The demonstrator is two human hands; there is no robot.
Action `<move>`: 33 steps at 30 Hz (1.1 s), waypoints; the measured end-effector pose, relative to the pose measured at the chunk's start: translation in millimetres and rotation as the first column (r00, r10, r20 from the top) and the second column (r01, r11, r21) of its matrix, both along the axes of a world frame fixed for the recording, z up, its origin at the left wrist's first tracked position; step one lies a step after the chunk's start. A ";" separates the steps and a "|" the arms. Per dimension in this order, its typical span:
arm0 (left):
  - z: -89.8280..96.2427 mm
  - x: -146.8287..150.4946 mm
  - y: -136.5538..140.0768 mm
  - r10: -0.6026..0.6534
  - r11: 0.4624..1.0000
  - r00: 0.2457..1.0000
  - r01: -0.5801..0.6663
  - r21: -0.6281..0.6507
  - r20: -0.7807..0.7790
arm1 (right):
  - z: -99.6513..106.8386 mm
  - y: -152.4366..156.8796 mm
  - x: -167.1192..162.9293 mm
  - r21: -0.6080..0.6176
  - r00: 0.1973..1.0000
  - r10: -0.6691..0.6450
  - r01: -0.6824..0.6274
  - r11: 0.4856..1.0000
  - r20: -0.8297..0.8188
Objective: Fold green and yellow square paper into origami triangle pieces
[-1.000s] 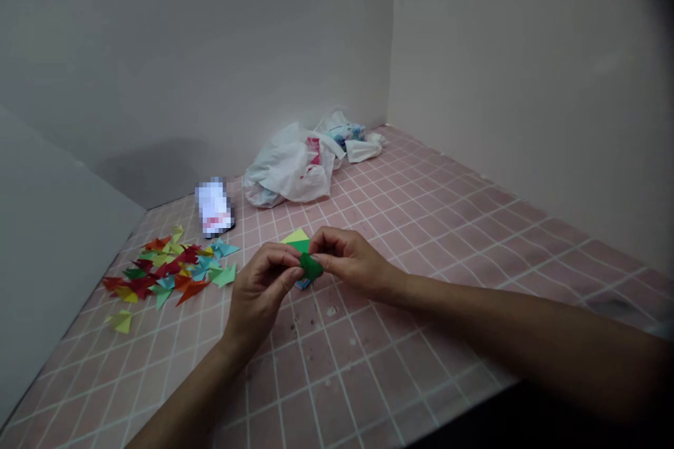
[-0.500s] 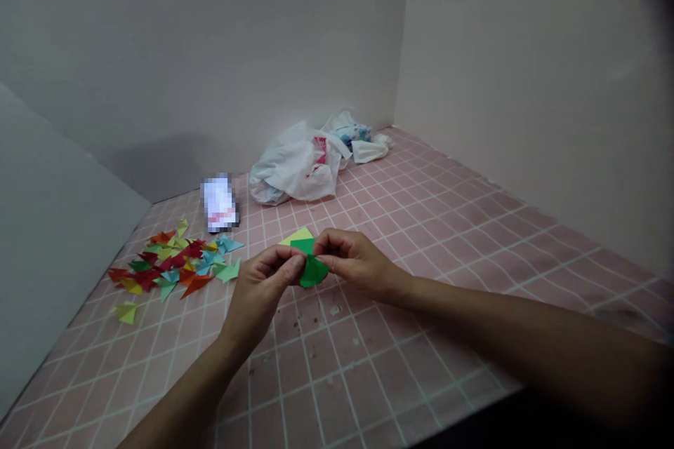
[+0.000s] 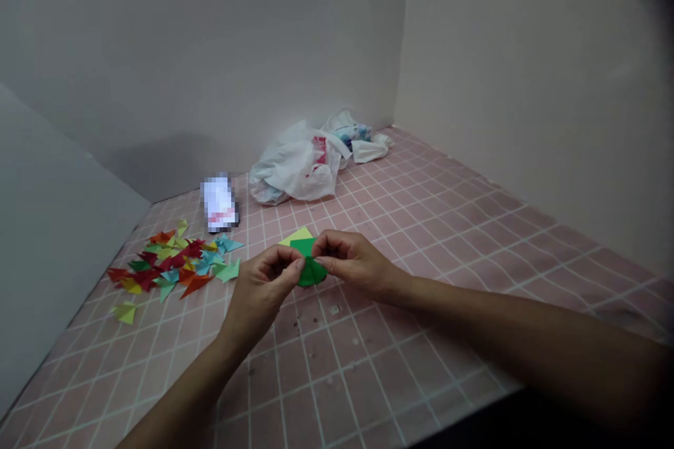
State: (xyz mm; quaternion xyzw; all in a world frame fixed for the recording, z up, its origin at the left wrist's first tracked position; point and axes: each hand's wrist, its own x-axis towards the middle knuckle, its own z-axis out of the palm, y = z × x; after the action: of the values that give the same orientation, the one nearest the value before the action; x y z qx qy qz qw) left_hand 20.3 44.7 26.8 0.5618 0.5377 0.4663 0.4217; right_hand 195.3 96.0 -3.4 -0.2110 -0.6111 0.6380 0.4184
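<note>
Between my two hands is a piece of folded green paper, held just above the table. My left hand pinches its left side between thumb and fingers. On the other side, my right hand grips it in a pinch, with the fingertips of both hands close together. The fingers hide part of the folds. Just behind lie a green paper sheet and a yellow paper sheet, partly overlapping.
Left of my hands, a pile of folded paper pieces in several colours lies on the pink tiled tabletop. Beyond it a phone leans near the wall. White plastic bags and a blue-patterned packet sit at the back.
My fingertips have shifted slightly on the green paper, and its lower part has turned a little and looks creased down the middle. The rest has stayed put.
</note>
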 end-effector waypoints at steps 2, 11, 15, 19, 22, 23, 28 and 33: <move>0.5 0.0 0.1 0.000 1.000 1.000 0.000 0.007 -0.001 | 0.3 -0.2 0.1 0.005 1.000 0.002 -0.002 1.000 0.009; 4.0 -0.5 0.2 -0.010 1.000 0.999 0.009 -0.021 -0.034 | 0.1 0.4 1.6 0.100 0.995 -0.054 0.046 0.994 0.079; 4.1 -0.9 0.2 -0.008 1.000 0.996 0.008 0.002 -0.086 | 1.3 -0.5 3.1 0.141 0.991 -0.053 0.036 0.989 0.123; 3.3 -0.9 0.6 -0.003 1.000 0.995 0.005 0.021 -0.100 | 0.6 -1.3 3.0 0.127 0.989 -0.050 0.033 0.991 0.138; 1.7 -1.6 1.6 0.003 0.999 0.994 0.001 0.035 -0.109 | -0.5 -1.1 2.1 0.120 0.993 -0.037 0.023 0.993 0.115; 1.1 -2.0 1.9 0.007 0.999 0.993 -0.003 0.037 -0.116 | -0.5 -1.0 1.9 0.119 0.995 -0.036 0.024 0.993 0.097; 0.2 -2.2 2.0 0.064 0.997 0.986 -0.056 0.054 -0.153 | 4.4 -2.6 3.6 0.134 0.998 -0.052 0.046 0.990 0.038; 0.0 -0.4 0.3 0.020 0.997 0.981 -0.005 0.080 -0.192 | 9.9 -6.3 6.2 0.206 0.978 -0.112 0.074 0.976 0.175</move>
State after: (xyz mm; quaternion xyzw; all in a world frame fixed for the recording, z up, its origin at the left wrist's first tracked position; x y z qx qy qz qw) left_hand 19.9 45.1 26.9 0.6173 0.5605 0.4334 0.3419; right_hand 201.5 89.8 6.6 -0.2550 -0.6973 0.5311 0.4083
